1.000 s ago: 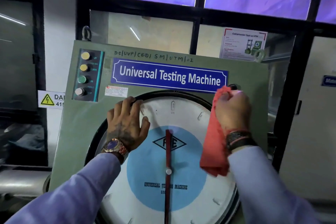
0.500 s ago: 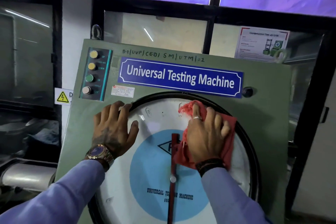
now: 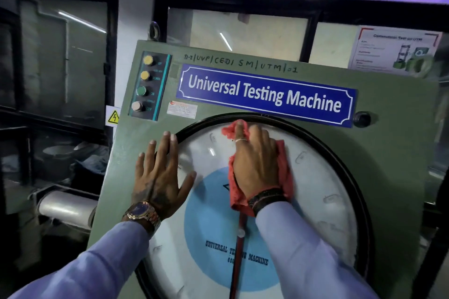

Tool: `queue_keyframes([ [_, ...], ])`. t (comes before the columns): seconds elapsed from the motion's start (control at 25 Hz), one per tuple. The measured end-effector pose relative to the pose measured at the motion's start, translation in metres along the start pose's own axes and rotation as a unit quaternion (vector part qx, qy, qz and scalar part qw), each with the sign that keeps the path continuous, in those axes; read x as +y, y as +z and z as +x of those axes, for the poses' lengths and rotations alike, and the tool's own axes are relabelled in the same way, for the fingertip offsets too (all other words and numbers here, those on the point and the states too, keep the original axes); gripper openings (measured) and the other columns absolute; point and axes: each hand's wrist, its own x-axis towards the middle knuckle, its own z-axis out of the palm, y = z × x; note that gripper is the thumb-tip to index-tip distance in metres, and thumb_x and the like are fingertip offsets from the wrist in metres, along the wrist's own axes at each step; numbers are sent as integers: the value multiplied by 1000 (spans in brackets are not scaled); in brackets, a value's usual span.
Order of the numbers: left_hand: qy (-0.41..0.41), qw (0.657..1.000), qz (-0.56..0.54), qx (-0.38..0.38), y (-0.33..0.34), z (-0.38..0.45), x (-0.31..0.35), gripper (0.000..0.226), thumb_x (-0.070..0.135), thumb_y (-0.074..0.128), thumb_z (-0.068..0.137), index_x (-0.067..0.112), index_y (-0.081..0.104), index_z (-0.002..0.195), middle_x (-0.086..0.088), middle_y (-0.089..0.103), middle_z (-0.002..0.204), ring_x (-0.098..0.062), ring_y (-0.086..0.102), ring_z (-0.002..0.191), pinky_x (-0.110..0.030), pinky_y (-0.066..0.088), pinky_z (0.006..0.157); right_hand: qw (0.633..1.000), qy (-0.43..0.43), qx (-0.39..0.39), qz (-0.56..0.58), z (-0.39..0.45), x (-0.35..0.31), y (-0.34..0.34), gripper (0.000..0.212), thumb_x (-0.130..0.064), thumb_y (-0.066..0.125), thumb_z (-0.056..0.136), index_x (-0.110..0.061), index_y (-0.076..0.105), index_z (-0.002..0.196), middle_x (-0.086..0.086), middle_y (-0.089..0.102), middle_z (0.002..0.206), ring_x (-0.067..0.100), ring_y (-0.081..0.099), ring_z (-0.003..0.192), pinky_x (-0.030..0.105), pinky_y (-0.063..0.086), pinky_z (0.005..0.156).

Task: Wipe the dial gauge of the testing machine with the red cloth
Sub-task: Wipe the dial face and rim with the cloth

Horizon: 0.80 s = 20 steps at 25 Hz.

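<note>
Progress: wiping is under way at the top of the large round white dial gauge; by this view the lower face and right side are judged not yet covered.
Right hand: the right hand lies flat, fingers spread and pressing the frayed red cloth onto the glass just under the black rim; nothing is pinched.
Left hand: the left hand rests open, palm down, across the rim's left edge and the green metal panel, holding nothing.
Materials: smooth glossy face with a pale blue centre disc and a thin red pointer; the cloth looks soft and ragged.
</note>
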Motion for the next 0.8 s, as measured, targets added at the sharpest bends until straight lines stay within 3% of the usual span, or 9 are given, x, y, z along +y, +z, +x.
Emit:
queue_keyframes([
  [0.08,3,1000,3,-4,-4,-6,-10,79,51,41,102,14,32,171,-9,27,180,-48,40,157,-67,34,124,1000,-16,7,-24,2,-5,6,51,-12,51,103,-14,56,154,15,61,118,40,59,110,50,46,91],
  [0.24,66,997,43,6,-18,-1,-50,69,17,51,99,21,42,167,-3,48,170,-42,56,145,-62,44,116,993,91,66,-27,0,2,9,51,-3,59,98,-6,59,149,21,60,113,43,59,103,52,45,86],
  [0.36,57,997,49,20,-14,4,-71,72,7,66,98,21,46,165,-3,54,165,-44,57,142,-58,47,108,1000,-16,23,7,0,-52,23,55,-6,58,99,-10,56,154,17,62,118,40,60,107,50,43,87],
  [0.44,58,997,56,11,-12,5,-79,78,9,77,93,24,49,164,-6,51,168,-49,56,142,-62,47,108,999,-33,23,-20,0,-52,27,51,-7,52,102,-9,57,153,18,62,114,41,60,103,50,45,84],
  [0.52,90,994,69,4,-14,9,-90,76,13,75,94,29,50,163,-8,46,171,-53,54,142,-66,46,108,996,47,66,-48,2,-26,25,49,-6,54,100,-7,60,148,21,60,108,43,60,98,51,46,80],
  [0.6,113,990,83,0,-20,22,-96,65,27,61,102,38,45,165,-5,36,177,-54,49,146,-69,42,111,988,120,89,-48,2,-22,21,47,-2,55,101,-3,59,148,24,59,109,46,59,99,52,45,80],
  [0.72,137,986,94,4,-29,49,-87,57,52,29,110,55,27,167,2,15,183,-53,38,154,-69,33,118,999,35,37,-2,1,-64,27,51,-3,56,100,-6,58,150,21,61,114,44,60,103,52,44,85],
  [0.8,154,984,90,18,-31,65,-81,58,64,16,108,62,20,165,4,7,184,-52,33,158,-69,29,121,999,-14,16,-32,-1,-62,26,53,-5,56,98,-10,59,151,20,61,113,44,60,102,51,47,84],
])
